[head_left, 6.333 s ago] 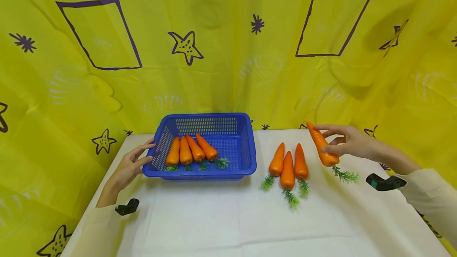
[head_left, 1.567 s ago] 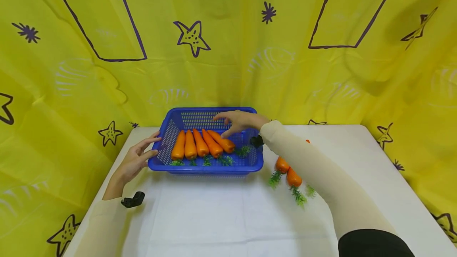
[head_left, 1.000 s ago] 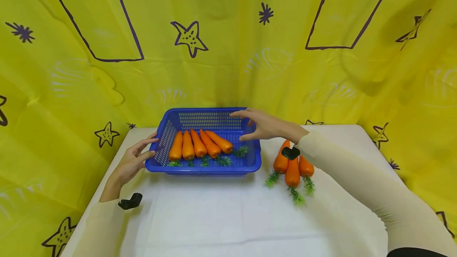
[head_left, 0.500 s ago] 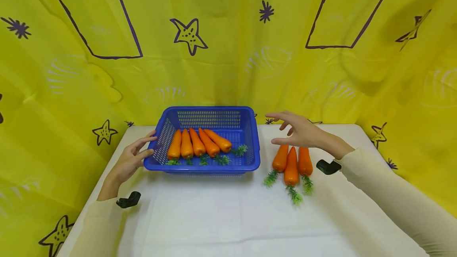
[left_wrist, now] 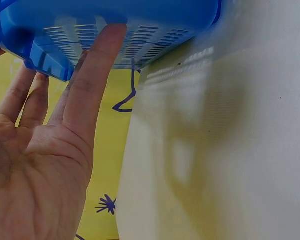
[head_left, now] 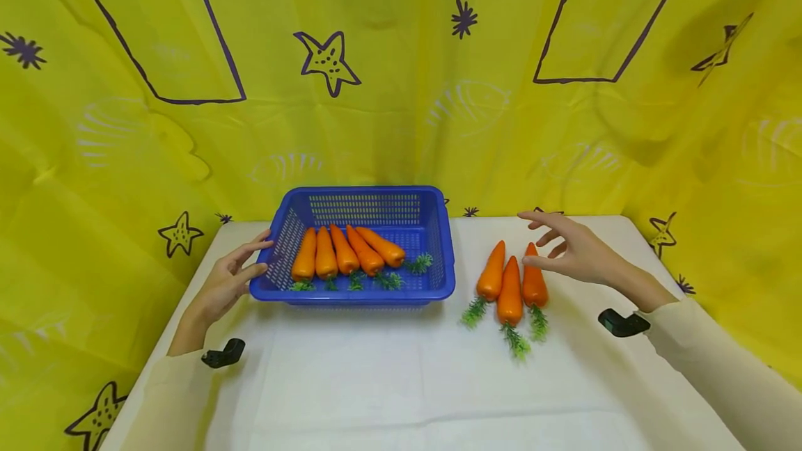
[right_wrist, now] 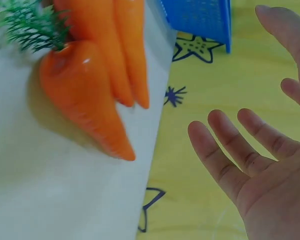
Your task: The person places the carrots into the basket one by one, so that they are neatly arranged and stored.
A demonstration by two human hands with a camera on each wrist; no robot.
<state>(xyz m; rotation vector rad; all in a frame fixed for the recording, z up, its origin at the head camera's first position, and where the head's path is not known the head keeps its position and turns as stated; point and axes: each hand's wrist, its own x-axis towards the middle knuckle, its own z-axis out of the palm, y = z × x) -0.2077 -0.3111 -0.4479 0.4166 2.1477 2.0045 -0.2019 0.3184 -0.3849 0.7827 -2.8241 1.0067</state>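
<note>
Three carrots [head_left: 510,287] are lying on the table [head_left: 401,381] just left of the right hand [head_left: 573,252]; a basket [head_left: 438,256] holding five carrots [head_left: 344,256] is sitting right of the left hand [head_left: 228,284].

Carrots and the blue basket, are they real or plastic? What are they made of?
The carrots look like plastic, not real: their orange skin is smooth and glossy with bright highlights, all nearly one shape, and the green tops look stiff and bristly. The blue basket also looks like moulded plastic: an even colour, thin walls pierced with neat rows of slots, a rounded rim. I can't be fully sure from looks alone.
</note>
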